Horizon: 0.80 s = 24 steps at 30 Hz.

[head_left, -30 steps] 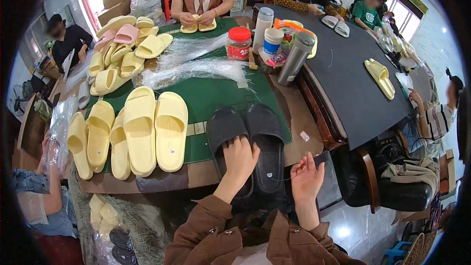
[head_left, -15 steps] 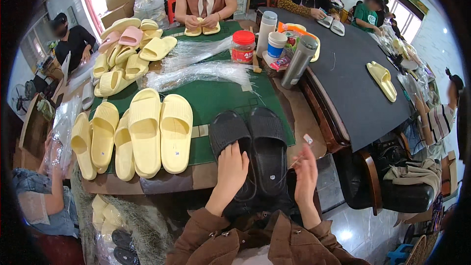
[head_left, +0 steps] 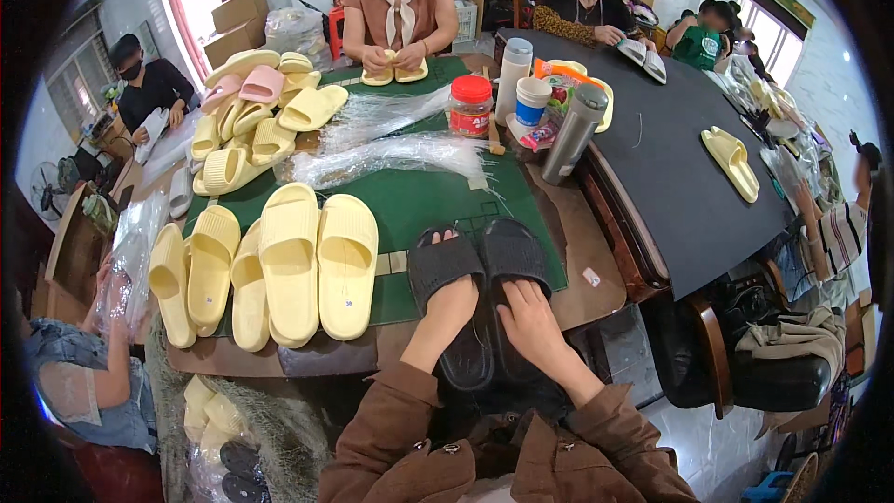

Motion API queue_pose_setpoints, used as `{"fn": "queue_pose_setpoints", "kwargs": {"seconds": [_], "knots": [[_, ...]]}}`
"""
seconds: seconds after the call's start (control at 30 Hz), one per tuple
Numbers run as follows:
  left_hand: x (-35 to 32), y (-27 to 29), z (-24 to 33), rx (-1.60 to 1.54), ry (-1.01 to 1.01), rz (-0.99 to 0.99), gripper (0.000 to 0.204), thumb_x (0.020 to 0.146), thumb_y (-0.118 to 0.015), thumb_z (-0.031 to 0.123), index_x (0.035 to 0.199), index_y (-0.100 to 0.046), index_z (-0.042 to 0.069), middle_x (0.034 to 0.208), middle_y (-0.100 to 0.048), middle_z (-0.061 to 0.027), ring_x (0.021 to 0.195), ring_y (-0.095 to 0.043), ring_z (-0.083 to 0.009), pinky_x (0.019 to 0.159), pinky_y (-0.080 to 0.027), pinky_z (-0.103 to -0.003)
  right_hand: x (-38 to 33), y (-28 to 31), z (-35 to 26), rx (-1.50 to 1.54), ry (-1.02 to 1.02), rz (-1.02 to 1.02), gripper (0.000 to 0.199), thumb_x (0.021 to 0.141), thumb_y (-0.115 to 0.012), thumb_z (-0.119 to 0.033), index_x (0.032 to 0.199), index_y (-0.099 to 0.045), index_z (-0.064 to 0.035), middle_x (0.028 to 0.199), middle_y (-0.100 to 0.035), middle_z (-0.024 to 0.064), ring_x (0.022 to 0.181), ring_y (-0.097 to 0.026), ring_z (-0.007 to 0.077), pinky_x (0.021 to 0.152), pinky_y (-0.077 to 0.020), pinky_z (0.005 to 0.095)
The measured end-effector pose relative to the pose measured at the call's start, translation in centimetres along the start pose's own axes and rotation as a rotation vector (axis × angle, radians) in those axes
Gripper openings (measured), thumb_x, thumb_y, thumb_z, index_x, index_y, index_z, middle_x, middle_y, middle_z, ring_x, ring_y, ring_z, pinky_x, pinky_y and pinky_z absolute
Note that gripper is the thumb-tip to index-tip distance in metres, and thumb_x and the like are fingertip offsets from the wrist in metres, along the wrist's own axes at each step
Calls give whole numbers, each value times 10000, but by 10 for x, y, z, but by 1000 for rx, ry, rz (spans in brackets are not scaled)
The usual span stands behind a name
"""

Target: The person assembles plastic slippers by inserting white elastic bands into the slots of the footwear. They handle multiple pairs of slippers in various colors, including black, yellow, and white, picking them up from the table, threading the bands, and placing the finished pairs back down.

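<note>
A pair of black slide slippers lies side by side at the near edge of the table. My left hand (head_left: pixel 452 303) reaches into the left black slipper (head_left: pixel 466 363), its fingers passing under the ribbed strap and the tips showing at the toe opening. Beside it my right hand (head_left: pixel 533 317) lies on the insole of the right black slipper (head_left: pixel 512 247), fingertips at the strap's edge and partly hidden. Neither hand visibly grips anything. Just left stand several pale yellow slippers (head_left: pixel 347 270).
Clear plastic strands (head_left: pixel 400 158) lie across the green mat (head_left: pixel 521 214). Behind them are a red-lidded jar (head_left: pixel 470 107), a paper cup (head_left: pixel 531 101) and a grey flask (head_left: pixel 573 135). A slipper heap (head_left: pixel 228 168) stands far left. Co-workers sit around; a black chair (head_left: pixel 782 363) is at right.
My right hand has moved left from beside the pair onto the right slipper; the thin thread at its fingers no longer shows. My left hand has pushed deeper under its strap. The view shifted slightly.
</note>
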State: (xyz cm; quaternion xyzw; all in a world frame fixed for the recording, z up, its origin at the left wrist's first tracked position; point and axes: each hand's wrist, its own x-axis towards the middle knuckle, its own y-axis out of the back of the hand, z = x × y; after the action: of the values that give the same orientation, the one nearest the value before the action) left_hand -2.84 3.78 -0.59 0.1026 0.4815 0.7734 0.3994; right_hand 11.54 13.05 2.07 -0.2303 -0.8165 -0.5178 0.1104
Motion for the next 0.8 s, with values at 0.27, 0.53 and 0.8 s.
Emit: {"fn": "queue_pose_setpoints", "kwargs": {"seconds": [0.27, 0.53, 0.8], "knots": [[-7, 1, -8, -134, -136, -30, 434, 949, -361, 207, 1232, -499, -92, 1224, -557, -304, 1060, -589, -417, 966, -435, -435, 43, 1, 5, -54, -424, -523, 327, 891, -488, -117, 1141, -547, 84, 1155, -541, 311, 1111, -513, 415, 959, -417, 479], [-22, 20, -4, -312, -148, -136, 492, 909, -387, 318, 1121, -558, -91, 1116, -566, -357, 1065, -572, -441, 953, -407, -427, 66, -69, 75, -336, 212, 18, 593, 845, -485, -97, 1389, -344, 91, 1395, -408, 278, 1296, -394, 418, 1079, -305, 509], [-30, 41, -5, -310, -328, -163, 526, 851, -473, 353, 1037, -567, -130, 985, -587, -371, 952, -598, -458, 849, -458, -444, 66, -72, 75, -381, 114, 20, 604, 838, -514, -84, 1399, -343, 58, 1404, -426, 226, 1303, -408, 370, 1068, -337, 460]]}}
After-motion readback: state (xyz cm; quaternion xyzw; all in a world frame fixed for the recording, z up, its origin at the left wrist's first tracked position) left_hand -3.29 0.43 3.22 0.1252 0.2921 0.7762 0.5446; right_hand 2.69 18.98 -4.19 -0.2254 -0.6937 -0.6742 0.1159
